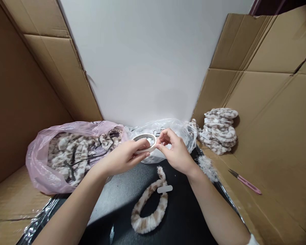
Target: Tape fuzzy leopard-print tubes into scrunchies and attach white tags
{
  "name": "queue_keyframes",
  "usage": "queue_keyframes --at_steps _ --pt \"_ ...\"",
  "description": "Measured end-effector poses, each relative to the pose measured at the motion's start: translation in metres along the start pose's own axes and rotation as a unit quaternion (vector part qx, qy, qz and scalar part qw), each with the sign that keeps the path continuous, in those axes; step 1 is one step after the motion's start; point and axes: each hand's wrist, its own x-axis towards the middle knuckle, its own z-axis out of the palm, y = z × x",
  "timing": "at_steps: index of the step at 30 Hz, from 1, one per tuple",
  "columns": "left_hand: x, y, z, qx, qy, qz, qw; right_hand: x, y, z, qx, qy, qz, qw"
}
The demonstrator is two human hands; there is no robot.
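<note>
On the dark table top [183, 217], close by, lies a furry spotted headband [149, 207] with a small white tag. Just past it, the left hand [124, 157] grips a roll of white tape [145, 142], fingers curled around it. The right hand [174, 151] pinches the tape's edge with its fingertips. Behind the hands sits a clear plastic bag [180, 131]. To the left, a pink bag [53, 153] is full of furry headbands. To the right, on brown cardboard [275, 136], lie pink snips [244, 182] and a pile of headbands [219, 131]. Farthest back stands a white wall [148, 61].
</note>
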Motion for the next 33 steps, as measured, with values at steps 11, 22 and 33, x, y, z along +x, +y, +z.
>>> queue_keyframes --at_steps 11,22,33 --pt "0.001 -0.01 -0.008 -0.045 -0.037 -0.044 0.997 0.008 0.011 -0.016 0.251 -0.123 0.167 0.945" --pt "0.003 -0.024 -0.01 -0.008 -0.032 -0.085 0.996 0.004 -0.001 -0.013 0.382 -0.185 0.227 0.877" --pt "0.002 -0.028 -0.013 0.059 0.022 -0.065 0.996 0.005 -0.006 -0.026 0.43 -0.168 0.24 0.854"
